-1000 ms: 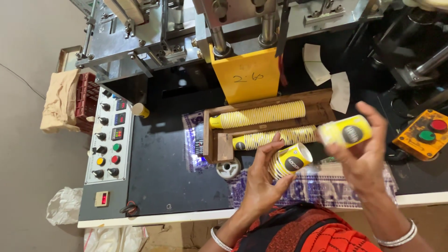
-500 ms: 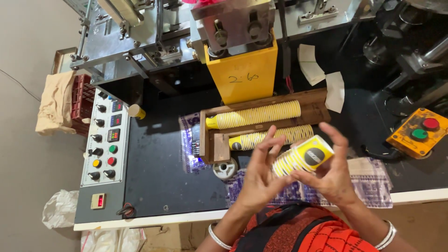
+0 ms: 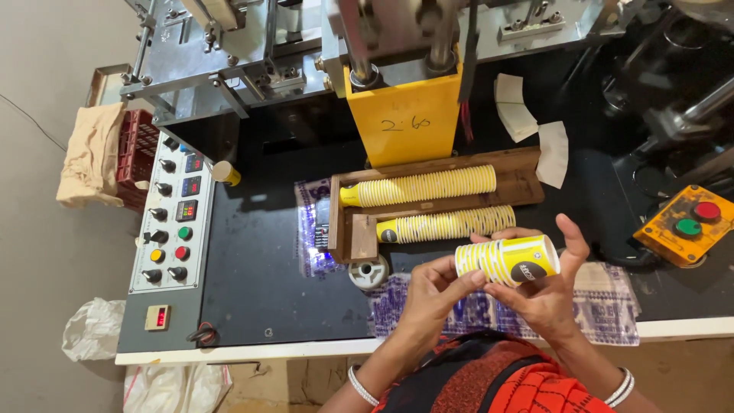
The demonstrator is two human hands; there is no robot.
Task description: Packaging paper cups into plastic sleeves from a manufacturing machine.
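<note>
A short stack of yellow and white paper cups (image 3: 506,260) lies sideways between both hands above the table's front edge. My left hand (image 3: 433,294) grips the stack's left end with its fingertips. My right hand (image 3: 547,287) cradles the right end from below, thumb raised. Just behind the hands, a wooden tray (image 3: 523,182) holds two long rows of nested cups (image 3: 419,187), lying on their sides.
A yellow machine block (image 3: 404,115) stands behind the tray under metal machinery. A control panel (image 3: 170,218) with knobs and coloured buttons is at the left. An orange button box (image 3: 683,223) sits at the right. Printed plastic sheets (image 3: 604,310) lie near the front edge.
The two separate cup stacks, one in each hand, came together into a single stack now held by both hands.
</note>
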